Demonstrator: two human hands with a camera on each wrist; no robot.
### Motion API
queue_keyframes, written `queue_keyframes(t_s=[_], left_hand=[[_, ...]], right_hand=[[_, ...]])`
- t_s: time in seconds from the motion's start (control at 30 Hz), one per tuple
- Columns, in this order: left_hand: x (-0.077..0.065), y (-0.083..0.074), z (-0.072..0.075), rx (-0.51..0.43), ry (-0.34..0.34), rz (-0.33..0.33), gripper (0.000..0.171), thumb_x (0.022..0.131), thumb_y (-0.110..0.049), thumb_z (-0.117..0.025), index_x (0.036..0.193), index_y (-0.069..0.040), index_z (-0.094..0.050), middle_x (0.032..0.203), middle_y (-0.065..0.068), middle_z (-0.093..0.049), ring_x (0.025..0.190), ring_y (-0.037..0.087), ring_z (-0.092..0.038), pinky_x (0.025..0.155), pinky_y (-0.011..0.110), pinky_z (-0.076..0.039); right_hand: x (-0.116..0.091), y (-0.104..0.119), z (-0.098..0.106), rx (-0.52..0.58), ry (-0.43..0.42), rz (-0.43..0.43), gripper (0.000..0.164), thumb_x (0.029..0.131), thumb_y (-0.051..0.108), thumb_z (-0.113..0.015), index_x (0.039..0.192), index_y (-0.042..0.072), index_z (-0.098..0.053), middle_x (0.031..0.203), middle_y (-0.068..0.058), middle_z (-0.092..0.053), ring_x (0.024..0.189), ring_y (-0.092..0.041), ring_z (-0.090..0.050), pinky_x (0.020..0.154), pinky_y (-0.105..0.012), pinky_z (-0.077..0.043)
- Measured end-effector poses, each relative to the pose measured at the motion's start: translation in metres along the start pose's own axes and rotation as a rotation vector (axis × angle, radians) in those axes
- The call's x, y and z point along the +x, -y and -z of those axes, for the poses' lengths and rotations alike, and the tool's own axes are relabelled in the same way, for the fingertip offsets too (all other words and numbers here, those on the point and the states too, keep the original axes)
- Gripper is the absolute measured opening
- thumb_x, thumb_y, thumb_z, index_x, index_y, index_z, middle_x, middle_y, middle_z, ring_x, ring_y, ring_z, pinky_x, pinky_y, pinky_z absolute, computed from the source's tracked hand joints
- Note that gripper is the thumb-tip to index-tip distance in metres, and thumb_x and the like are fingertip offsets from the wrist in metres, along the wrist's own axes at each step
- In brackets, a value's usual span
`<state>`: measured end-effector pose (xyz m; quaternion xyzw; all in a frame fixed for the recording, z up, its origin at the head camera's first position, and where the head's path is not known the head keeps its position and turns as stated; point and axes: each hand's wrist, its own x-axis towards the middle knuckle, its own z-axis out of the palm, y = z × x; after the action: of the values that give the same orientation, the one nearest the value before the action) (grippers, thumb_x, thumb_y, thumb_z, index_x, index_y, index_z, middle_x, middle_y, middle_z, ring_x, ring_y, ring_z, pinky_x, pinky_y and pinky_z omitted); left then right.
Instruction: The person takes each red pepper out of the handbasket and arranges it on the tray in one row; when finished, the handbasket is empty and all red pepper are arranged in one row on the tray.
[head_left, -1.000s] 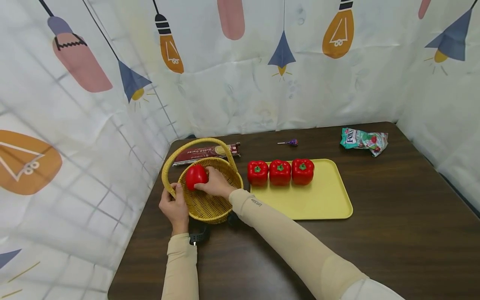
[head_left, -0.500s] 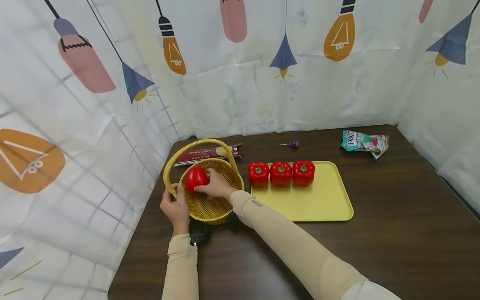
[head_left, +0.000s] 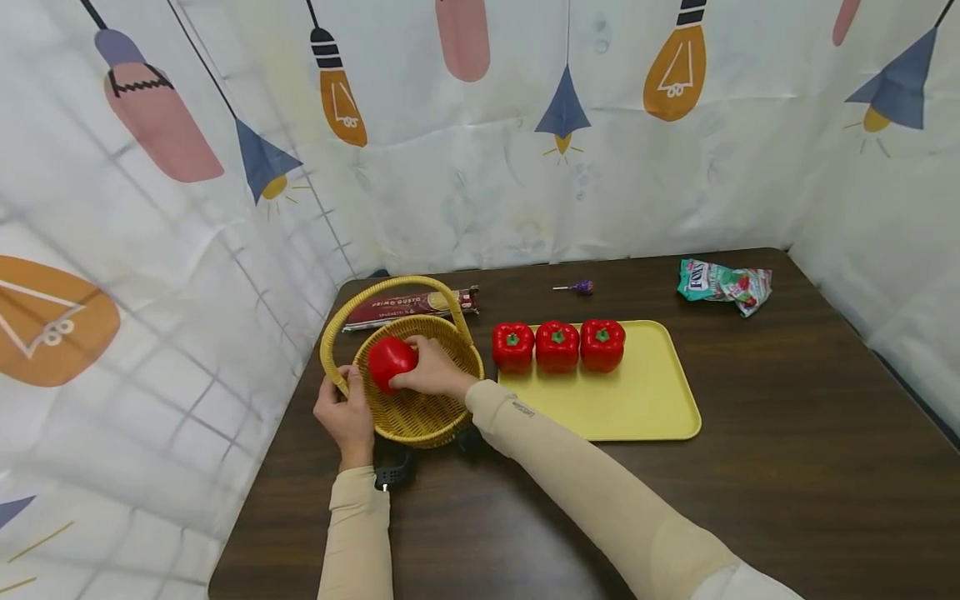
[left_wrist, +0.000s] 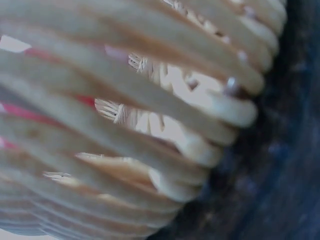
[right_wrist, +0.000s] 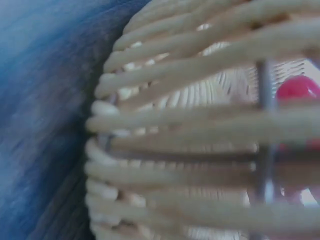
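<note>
A yellow woven basket with a tall arched handle stands at the table's left side. My left hand grips it at the left, where the handle meets the rim. Inside the basket, my right hand holds a glossy red bell pepper, thumb and fingers against its right side; its stem is not visible. Through the weave, the right wrist view shows a red patch of pepper. The left wrist view is mostly filled by the basket's blurred strands.
Three red bell peppers sit in a row along the back left of a yellow tray. Behind the basket lies a dark red spaghetti pack. A purple-wrapped lollipop and a green Fox's candy bag lie near the back edge.
The red pepper has tilted slightly in the basket under my right hand. My left hand keeps its grip; the peppers on the tray stay put. The head view has shifted slightly.
</note>
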<state>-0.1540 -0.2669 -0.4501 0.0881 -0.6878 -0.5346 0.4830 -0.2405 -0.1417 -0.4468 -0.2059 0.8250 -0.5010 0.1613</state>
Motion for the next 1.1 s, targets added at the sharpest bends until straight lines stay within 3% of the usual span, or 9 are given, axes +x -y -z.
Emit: queue_keyframes(t_s=[0.4, 0.63, 0.7, 0.8, 1.0, 1.1], left_hand=[[0.001, -0.004, -0.002, 0.028, -0.020, -0.007, 0.018, 0.092, -0.005, -0.064, 0.096, 0.013, -0.065, 0.079, -0.008, -0.059, 0.068, 0.000, -0.049, 0.062, 0.015, -0.041], [0.003, 0.030, -0.003, 0.051, -0.038, -0.003, 0.014, 0.092, -0.002, -0.065, 0.097, 0.010, -0.067, 0.079, -0.013, -0.058, 0.067, 0.001, -0.049, 0.061, 0.015, -0.040], [0.003, 0.032, -0.003, 0.058, -0.039, -0.001, 0.014, 0.092, -0.003, -0.065, 0.097, 0.009, -0.067, 0.078, -0.013, -0.058, 0.066, 0.001, -0.049, 0.060, 0.015, -0.039], [0.003, 0.028, -0.003, 0.045, -0.033, -0.002, 0.017, 0.092, -0.006, -0.065, 0.097, 0.010, -0.067, 0.078, -0.011, -0.058, 0.066, 0.002, -0.048, 0.059, 0.017, -0.038], [0.000, 0.000, -0.003, 0.030, -0.018, 0.003, 0.027, 0.094, -0.014, -0.064, 0.096, 0.013, -0.065, 0.076, -0.010, -0.058, 0.065, 0.002, -0.048, 0.060, 0.017, -0.038], [-0.001, -0.003, -0.003, 0.034, -0.015, 0.004, 0.027, 0.094, -0.015, -0.064, 0.096, 0.013, -0.066, 0.077, -0.010, -0.058, 0.066, 0.002, -0.048, 0.061, 0.018, -0.038]], right_hand=[[-0.022, 0.004, 0.014, 0.077, -0.019, -0.016, 0.072, 0.075, 0.031, -0.074, 0.139, 0.023, -0.042, 0.127, -0.007, -0.041, 0.109, -0.024, -0.050, 0.087, -0.042, -0.050], [-0.038, 0.003, 0.024, 0.121, -0.036, 0.046, 0.071, 0.079, 0.033, -0.074, 0.141, 0.023, -0.043, 0.128, -0.004, -0.045, 0.110, -0.022, -0.052, 0.086, -0.039, -0.051], [-0.042, 0.002, 0.027, 0.125, -0.037, 0.072, 0.070, 0.080, 0.034, -0.073, 0.143, 0.022, -0.042, 0.131, -0.004, -0.046, 0.111, -0.021, -0.051, 0.087, -0.038, -0.050], [-0.048, -0.002, 0.030, 0.124, -0.046, 0.108, 0.069, 0.082, 0.036, -0.072, 0.143, 0.021, -0.042, 0.136, -0.003, -0.046, 0.113, -0.020, -0.049, 0.088, -0.036, -0.049], [-0.062, -0.007, 0.038, 0.128, -0.080, 0.175, 0.063, 0.084, 0.039, -0.071, 0.139, 0.021, -0.047, 0.131, -0.002, -0.048, 0.110, -0.019, -0.050, 0.086, -0.034, -0.049], [-0.068, -0.009, 0.041, 0.120, -0.088, 0.206, 0.063, 0.084, 0.037, -0.072, 0.139, 0.020, -0.047, 0.129, -0.001, -0.048, 0.111, -0.018, -0.050, 0.085, -0.033, -0.049]])
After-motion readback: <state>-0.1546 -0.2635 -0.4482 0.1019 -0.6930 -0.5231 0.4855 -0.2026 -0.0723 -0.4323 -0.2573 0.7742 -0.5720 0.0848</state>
